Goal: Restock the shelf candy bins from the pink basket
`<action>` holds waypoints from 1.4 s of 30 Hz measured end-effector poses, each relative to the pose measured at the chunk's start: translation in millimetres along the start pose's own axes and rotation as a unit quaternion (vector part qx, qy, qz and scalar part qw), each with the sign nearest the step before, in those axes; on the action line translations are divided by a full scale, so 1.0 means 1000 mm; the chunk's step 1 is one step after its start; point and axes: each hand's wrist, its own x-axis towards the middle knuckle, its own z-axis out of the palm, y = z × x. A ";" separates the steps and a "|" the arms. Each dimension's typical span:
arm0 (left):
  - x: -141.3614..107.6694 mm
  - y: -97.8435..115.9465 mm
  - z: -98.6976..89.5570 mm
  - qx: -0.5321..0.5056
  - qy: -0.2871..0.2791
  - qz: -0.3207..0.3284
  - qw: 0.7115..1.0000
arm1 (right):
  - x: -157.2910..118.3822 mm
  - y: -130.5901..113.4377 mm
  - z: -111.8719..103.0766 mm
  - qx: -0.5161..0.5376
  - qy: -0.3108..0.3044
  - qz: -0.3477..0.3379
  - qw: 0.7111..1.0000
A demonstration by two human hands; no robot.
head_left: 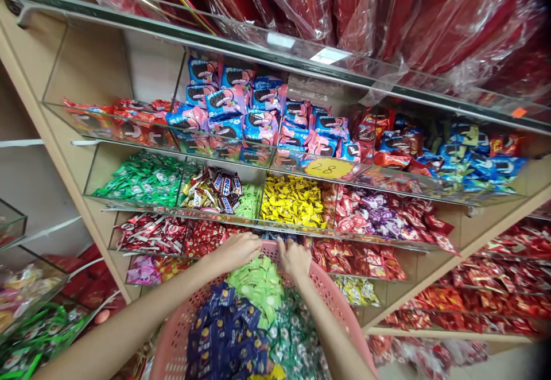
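One pink basket [171,340] and one yellow tag [328,168] show.

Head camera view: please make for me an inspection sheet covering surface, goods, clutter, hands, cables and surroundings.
Surface: tan wood-sided shelf unit with clear panels.
Goods: pink perforated plastic basket holds dark-blue wrapped pieces, light-green wrapped pieces and dark-green wrapped pieces.
Clutter: brown-and-white wrapped bars share a compartment with gold-wrapped pieces.
Left hand: fingers curled at the basket's far rim.
Right hand: at the same rim, apart from the left.
Cables: nothing seen.
Surroundings: red items in clear plastic film above; yellow oval label marked 28.
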 end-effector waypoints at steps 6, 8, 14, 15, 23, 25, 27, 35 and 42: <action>0.008 0.021 0.034 0.113 0.000 0.000 0.994 | -0.002 -0.003 -0.001 0.005 -0.003 -0.003 1.000; 0.012 0.027 0.041 0.128 0.004 -0.009 0.992 | -0.002 -0.004 -0.001 0.008 -0.009 -0.006 1.000; 0.018 0.030 0.063 0.163 -0.022 -0.027 0.986 | -0.002 -0.003 0.002 0.000 -0.007 -0.008 1.000; 0.017 0.031 0.064 0.163 -0.023 -0.030 0.986 | -0.002 -0.003 0.003 -0.001 -0.008 -0.008 1.000; 0.006 0.011 -0.026 0.011 0.107 -0.017 0.994 | -0.001 0.002 0.004 -0.005 -0.027 0.003 1.000; 0.016 -0.007 -0.055 0.014 0.147 -0.063 0.987 | -0.001 0.002 0.004 -0.005 -0.035 0.006 0.999; 0.033 -0.027 -0.071 0.051 0.157 -0.115 0.980 | -0.002 0.002 0.005 -0.005 -0.039 0.004 0.999; 0.088 -0.066 -0.055 0.137 0.026 -0.185 0.973 | 0.000 0.006 0.002 -0.003 -0.022 0.001 1.000; 0.098 -0.078 -0.049 0.114 -0.002 -0.173 0.978 | 0.000 0.013 -0.001 0.006 -0.025 0.017 1.000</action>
